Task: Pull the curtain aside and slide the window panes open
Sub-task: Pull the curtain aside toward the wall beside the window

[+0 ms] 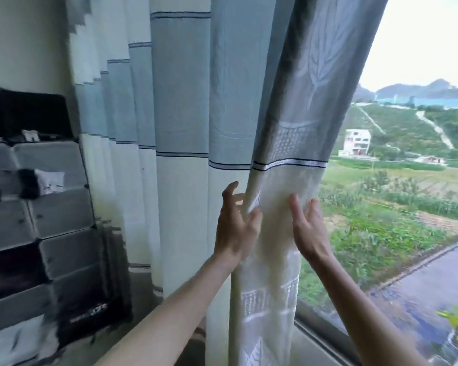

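No text, label, brand, number or sign can be read anywhere.

Arms: both of mine are showing bare from the forearm to the wrist; no sleeve is reaching into view.
Left hand [236, 228]: I am wearing nothing on it, no glove, no ring, no watch or band at the wrist.
Right hand [308, 231]: it is going bare too, with no glove, ring or strap.
Build: my forearms are looking slim, my fingers long.
Nails: motion blur is hiding them.
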### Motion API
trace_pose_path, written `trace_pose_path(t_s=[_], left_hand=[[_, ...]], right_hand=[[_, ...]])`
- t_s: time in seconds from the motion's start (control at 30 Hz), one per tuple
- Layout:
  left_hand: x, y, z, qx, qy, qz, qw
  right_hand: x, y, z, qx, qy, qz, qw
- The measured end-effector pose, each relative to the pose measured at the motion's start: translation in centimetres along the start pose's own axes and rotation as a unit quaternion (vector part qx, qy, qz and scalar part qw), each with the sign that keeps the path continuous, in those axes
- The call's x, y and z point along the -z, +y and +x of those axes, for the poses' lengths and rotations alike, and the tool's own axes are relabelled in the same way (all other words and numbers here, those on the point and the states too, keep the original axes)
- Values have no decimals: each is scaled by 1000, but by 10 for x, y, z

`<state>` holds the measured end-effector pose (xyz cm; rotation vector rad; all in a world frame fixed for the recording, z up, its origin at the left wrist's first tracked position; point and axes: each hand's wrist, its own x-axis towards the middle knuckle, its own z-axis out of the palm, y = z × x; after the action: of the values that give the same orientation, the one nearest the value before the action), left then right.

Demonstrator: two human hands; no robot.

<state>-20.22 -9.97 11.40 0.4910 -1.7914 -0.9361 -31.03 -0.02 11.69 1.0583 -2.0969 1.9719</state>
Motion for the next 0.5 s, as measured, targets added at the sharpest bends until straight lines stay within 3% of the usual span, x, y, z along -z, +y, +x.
trace_pose_path(t_s=[0.07,0.13,0.27,0.37,0.5], left_hand=[[1,-1,9,-50,112,71,990],[5,-5,19,-80,171,117,975],[22,-15,35,-20,191,172,966],[38,-20,48,-22,229,216,949],[54,-29,70,7,246,153,957]], right_hand=[[-17,1,14,19,-57,23,998],[-31,1,26,30,-102,42,993],[-62,-1,49,51,-126,51,989],[-88,-5,60,78,-145,69,984],[-126,-10,75,101,-184,107,972]])
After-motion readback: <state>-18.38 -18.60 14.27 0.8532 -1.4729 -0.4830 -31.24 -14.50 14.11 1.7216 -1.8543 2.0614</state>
